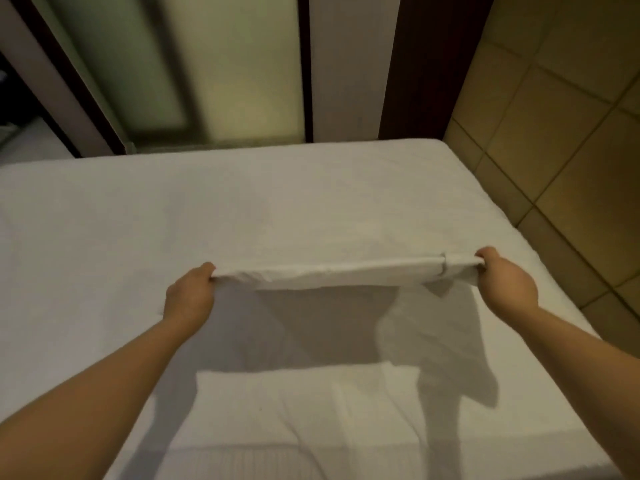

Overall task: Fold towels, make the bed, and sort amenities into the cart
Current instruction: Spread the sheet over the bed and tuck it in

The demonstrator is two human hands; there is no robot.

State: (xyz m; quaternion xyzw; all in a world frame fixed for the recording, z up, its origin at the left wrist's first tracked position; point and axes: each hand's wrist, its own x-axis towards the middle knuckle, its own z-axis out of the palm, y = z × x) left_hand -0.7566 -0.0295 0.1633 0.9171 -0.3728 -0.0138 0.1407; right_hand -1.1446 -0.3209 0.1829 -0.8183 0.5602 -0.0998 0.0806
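— White towel (329, 271): where is it, and who holds it?
— It hangs in the air above the bed (173, 202). Its top edge is pulled straight between two hands and the rest drops toward the viewer. The left hand (188, 294) grips one corner, closed around the cloth. The right hand (505, 282) grips the other corner the same way. Both forearms are bare.
— What lies around it?
— A smooth white sheet covers the bed, and the towel casts a dark shadow on it. To the right run large square tan tiles (554, 116) with dark joints. Beyond the bed's far edge stands a pale frosted glass panel (225, 64) in a dark wooden frame (306, 64).
— And the feel of the cloth?
— Soft and doubled along the taut edge, with a small loop (443, 263) near the right hand.
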